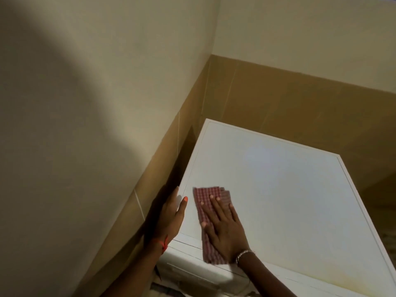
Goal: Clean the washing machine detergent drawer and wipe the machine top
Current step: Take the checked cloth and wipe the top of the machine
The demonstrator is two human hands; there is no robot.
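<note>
- The right hand [222, 232] lies flat, fingers straight, pressing a folded red-and-white checked cloth [211, 202] on the white flat top of the washing machine [278, 189], near its front left corner
- The left hand [171, 213] rests open against the left edge, thumb on top, gripping nothing
- The cloth's near end reaches over the front edge; I think a pull toward the person can drag it off the machine
</note>
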